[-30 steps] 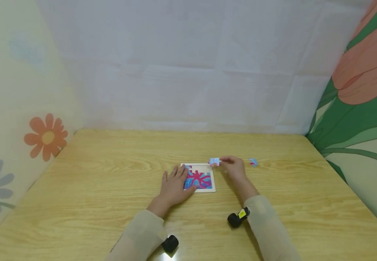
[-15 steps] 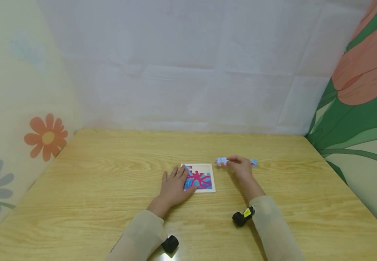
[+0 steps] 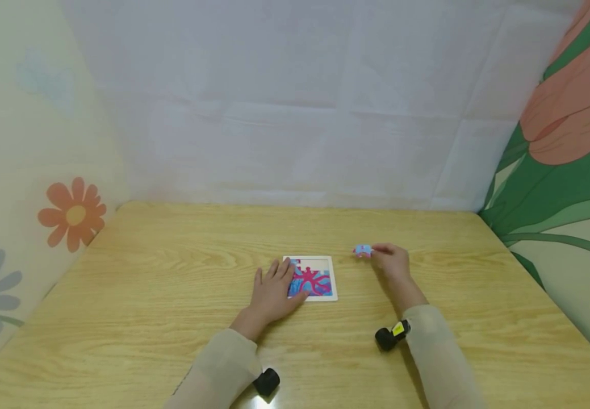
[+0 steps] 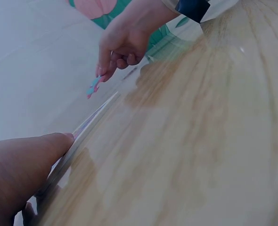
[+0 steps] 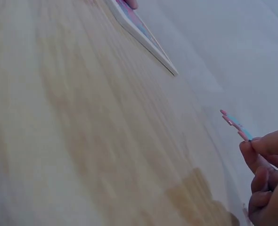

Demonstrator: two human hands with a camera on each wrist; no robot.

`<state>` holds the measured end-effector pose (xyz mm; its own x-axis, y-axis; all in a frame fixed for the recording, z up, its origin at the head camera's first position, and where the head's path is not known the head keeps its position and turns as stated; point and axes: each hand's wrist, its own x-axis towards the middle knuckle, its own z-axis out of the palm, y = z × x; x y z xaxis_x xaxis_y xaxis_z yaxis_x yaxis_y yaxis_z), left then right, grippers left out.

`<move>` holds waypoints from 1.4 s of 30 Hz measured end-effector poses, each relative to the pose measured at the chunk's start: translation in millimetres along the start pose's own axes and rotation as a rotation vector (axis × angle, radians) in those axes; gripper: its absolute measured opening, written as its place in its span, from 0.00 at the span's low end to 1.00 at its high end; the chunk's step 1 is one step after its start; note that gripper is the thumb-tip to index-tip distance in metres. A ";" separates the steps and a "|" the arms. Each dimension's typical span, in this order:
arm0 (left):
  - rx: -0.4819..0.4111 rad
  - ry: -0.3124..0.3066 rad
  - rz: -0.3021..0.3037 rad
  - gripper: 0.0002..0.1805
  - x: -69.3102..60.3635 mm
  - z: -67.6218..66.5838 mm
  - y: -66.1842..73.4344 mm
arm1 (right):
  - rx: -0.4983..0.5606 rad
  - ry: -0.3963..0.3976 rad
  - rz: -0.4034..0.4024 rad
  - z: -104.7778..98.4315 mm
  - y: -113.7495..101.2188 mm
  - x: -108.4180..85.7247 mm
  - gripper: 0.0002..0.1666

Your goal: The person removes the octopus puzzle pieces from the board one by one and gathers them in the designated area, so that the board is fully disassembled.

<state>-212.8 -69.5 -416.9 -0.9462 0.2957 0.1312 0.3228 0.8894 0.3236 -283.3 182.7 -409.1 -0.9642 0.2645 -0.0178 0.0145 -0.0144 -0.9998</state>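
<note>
A white-framed jigsaw puzzle [image 3: 334, 284] lies on the wooden table, showing a pink octopus-like shape on blue. Its top row has a pale gap toward the right. My left hand [image 3: 272, 292] rests over the puzzle's left side with fingers spread, the thumb on the near edge. To the right of the frame, my right hand [image 3: 393, 266] pinches a light blue and pink puzzle piece [image 3: 363, 250] between thumb and fingertips. In the right wrist view that puzzle piece [image 5: 237, 126] is tilted and held above the table, apart from the frame.
The wooden table [image 3: 172, 238] runs back to a white cloth [image 3: 284, 113]. Walls printed with flowers stand at the left and right. Black cameras [image 3: 266, 382] are strapped at both wrists.
My right hand has moved to the right, away from the frame, with the puzzle piece in its fingers. It now hides the loose piece seen earlier at the right. My left hand stays put.
</note>
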 end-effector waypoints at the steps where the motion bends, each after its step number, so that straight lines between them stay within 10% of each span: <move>1: 0.000 0.000 0.001 0.40 0.0 -0.2 0.2 | 0.005 0.004 0.006 -1.6 -0.4 0.6 0.14; 12: -0.010 -0.002 0.008 0.40 -0.7 -1.2 0.6 | 0.052 0.021 0.076 -14.4 -8.8 2.2 0.09; 22: -0.006 0.003 0.009 0.40 -0.3 -1.0 0.6 | -0.171 0.047 0.034 -22.7 -9.0 9.5 0.12; 42: -0.014 0.000 0.005 0.39 -0.8 -1.5 1.3 | -0.281 0.073 -0.014 -26.3 -6.5 14.7 0.12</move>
<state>-211.6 -69.0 -415.2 -0.9446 0.3001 0.1328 0.3277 0.8830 0.3360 -290.6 212.0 -403.1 -0.9433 0.3319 0.0052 0.0842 0.2544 -0.9634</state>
